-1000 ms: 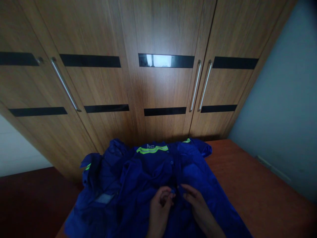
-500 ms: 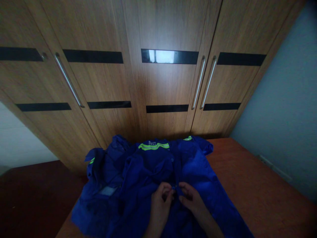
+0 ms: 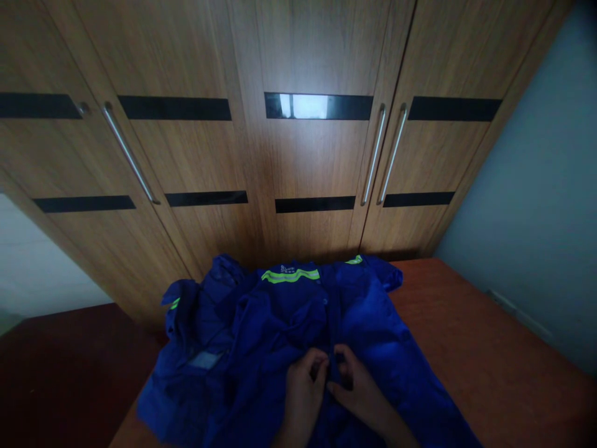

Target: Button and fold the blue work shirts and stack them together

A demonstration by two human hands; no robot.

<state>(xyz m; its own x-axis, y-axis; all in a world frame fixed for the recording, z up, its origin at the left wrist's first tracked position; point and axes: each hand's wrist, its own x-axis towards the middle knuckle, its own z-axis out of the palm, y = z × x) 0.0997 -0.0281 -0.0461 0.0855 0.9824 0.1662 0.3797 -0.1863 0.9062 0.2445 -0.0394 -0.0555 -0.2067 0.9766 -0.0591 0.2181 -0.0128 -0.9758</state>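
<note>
A dark blue work jacket (image 3: 275, 336) with a yellow-green reflective stripe (image 3: 290, 275) lies spread out in front of me. My left hand (image 3: 305, 379) pinches the jacket's front edge between thumb and fingertips. Close beside it, my right hand (image 3: 357, 386) grips the same front opening from the other side, its fingers curled on the cloth. The fingertips of both hands nearly meet at the placket. Whatever fastener lies between them is too small and dark to make out. A round button (image 3: 325, 301) shows farther up the front.
More crumpled blue clothing (image 3: 196, 348) with a pale reflective patch lies at the left. Beneath is a reddish-brown wooden surface (image 3: 466, 336). A wooden wardrobe (image 3: 317, 155) with metal handles stands directly behind, and a pale wall (image 3: 536, 236) rises at the right.
My fingertips have come slightly closer together at the jacket's front. The right hand has shifted a little to the left; the jacket lies almost as before.
</note>
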